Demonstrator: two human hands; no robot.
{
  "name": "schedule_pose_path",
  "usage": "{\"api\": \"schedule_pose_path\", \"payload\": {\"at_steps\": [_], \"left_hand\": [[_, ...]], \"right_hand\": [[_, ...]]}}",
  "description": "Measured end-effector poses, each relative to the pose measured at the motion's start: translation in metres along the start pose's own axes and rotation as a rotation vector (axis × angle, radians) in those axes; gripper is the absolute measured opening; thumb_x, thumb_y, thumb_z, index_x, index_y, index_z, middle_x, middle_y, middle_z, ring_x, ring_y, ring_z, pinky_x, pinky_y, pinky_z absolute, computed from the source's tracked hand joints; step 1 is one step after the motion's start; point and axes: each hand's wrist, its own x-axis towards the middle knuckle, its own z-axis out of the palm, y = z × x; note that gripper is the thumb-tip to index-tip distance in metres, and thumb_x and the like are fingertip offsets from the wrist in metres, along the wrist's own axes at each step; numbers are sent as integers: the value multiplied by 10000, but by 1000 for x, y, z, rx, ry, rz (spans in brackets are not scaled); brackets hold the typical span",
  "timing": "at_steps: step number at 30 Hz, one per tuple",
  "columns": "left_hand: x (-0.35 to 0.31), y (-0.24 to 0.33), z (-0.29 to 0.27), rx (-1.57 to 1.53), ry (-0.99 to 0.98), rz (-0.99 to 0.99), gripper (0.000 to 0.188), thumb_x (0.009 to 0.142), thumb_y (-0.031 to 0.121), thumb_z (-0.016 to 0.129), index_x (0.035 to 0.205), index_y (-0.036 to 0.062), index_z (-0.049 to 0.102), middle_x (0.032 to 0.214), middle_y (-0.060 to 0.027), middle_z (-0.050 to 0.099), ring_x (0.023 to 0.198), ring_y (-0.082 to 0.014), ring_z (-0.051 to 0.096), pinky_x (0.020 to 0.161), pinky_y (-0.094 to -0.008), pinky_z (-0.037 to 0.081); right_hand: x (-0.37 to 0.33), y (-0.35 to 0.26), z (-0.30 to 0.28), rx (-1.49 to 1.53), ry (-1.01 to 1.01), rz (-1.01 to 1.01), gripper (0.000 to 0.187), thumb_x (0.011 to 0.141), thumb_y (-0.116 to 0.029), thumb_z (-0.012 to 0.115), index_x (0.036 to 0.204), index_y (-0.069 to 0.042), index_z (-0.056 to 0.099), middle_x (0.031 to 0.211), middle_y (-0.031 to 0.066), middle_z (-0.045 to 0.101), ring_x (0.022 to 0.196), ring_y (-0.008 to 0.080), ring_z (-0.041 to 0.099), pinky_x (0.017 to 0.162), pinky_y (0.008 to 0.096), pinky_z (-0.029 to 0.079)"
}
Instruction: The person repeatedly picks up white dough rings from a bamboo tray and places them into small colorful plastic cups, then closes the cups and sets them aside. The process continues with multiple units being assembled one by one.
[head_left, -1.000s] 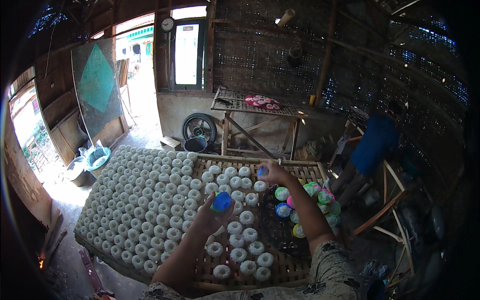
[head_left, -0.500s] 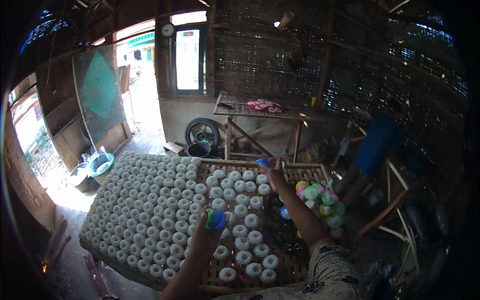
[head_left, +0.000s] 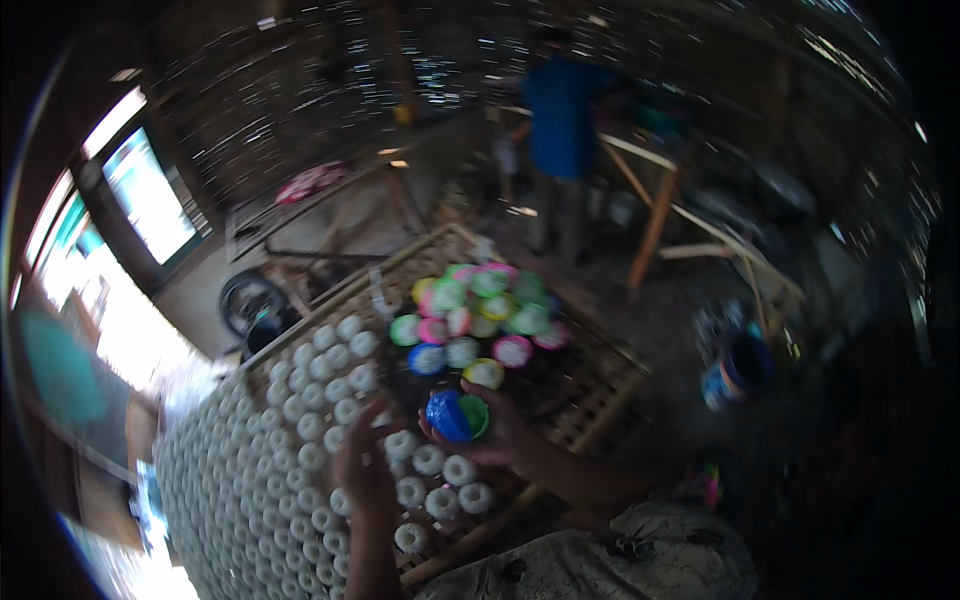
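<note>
Head view, looking down on a slatted wooden rack [head_left: 590, 400]. The right hand [head_left: 500, 435] is cupped, fingers curled partly closed around two small round pieces held together: a blue cap [head_left: 447, 415] and a green cap [head_left: 474, 415], both raised just above the rack near the middle of its near edge. The left hand [head_left: 365, 465] hovers over the white spools [head_left: 290, 440]; its fingers appear loosely bent, and whether they pinch anything cannot be told, as the frame is blurred. White spools stand in close rows over the whole left part of the rack and run on to its left edge; a few more [head_left: 445, 485] sit just below the right hand. A cluster of coloured spools [head_left: 470, 315], pink, green, yellow and blue, occupies the far right part of the rack, near its far edge. A person in a blue shirt [head_left: 562, 120] stands well beyond the rack by a wooden frame.

Judged step: the caps are gathered in hand, between pick-up and placement. The next move would call for separating the two caps and seating one squarely, which needs a steadier wrist and one free fingertip.
</note>
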Motion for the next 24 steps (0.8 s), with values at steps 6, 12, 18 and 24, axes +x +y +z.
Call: {"api": "schedule_pose_path", "payload": {"at_steps": [6,12,18,24], "left_hand": [[3,-9,7,446,-186,140,644,829,24,653,1409,56,377,1457,-187,364,1334,-331,370,1061,-443,351],[14,-38,-2,618,-277,213,449,926,132,558,1352,37,454,1434,-165,403,1334,-358,368,1064,-521,323],[24,-32,20,613,-284,241,410,927,55,533,1332,27,468,1417,-162,426,1332,-326,380,1079,-480,325],[12,-30,28,489,-299,133,373,859,-18,585,1229,8,543,1306,-145,531,1241,-289,481,1044,-402,363]], "right_hand": [[-176,-59,-5,16,-174,-681,479,877,-401,584,1200,-49,566,1247,212,515,1115,372,537,887,475,515],[-376,-66,-161,-55,88,-1388,450,892,-388,429,1179,-82,593,1100,179,606,1035,394,562,891,520,474],[-529,-52,-257,455,679,-1886,667,924,-545,336,1422,-101,353,1456,179,360,1323,356,372,1057,562,334],[-574,-83,-237,264,1367,-1810,896,829,-648,499,1467,-83,222,1513,158,233,1357,358,280,1099,518,250]]}}
